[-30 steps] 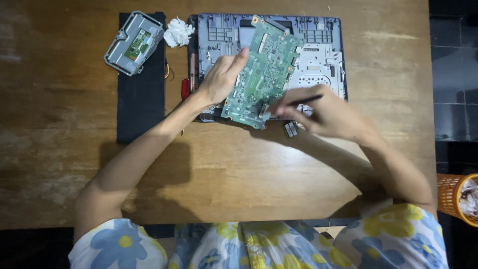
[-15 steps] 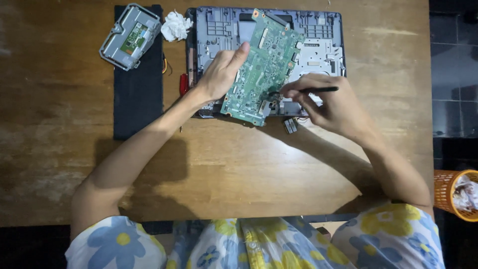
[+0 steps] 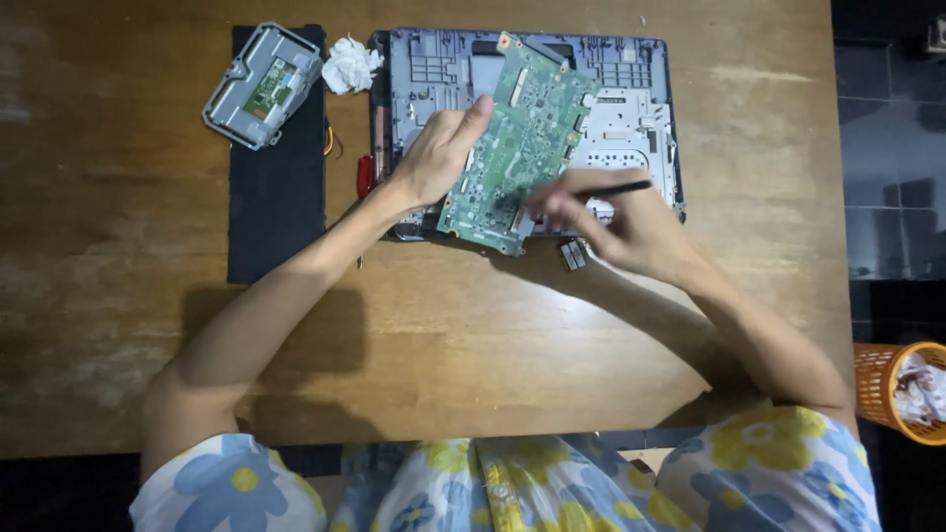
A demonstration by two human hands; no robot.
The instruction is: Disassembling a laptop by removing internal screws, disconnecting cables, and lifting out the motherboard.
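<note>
- The green circuit board (image 3: 517, 148), a flat, long, densely patterned slab, lay tilted across the grey plastic laptop shell (image 3: 636, 108), its lower corner reaching past the shell's near edge.
- The left hand (image 3: 439, 153) gripped the board's left edge, fingers curled over it and thumb on top.
- The right hand (image 3: 631, 227), at 4 o'clock from the board, pinched a thin black tool (image 3: 611, 187), whose tip met the board's lower part.
- A small dark ribbed part (image 3: 573, 255) sat just off the shell's near edge, beside the right hand.
- At 9 o'clock, a matte black mat (image 3: 276, 207) covered the worn, grainy wooden table (image 3: 118, 246); a grey metal bracket (image 3: 262, 85) overlapped its far end, with crumpled white tissue (image 3: 350, 64) beside it.
- A red-handled tool (image 3: 366, 175) lay between mat and shell.
- Bare wood stretched wide at 6 o'clock, towards the table's near edge.
- An orange mesh basket (image 3: 882, 379) stood off the table at 4 o'clock.
</note>
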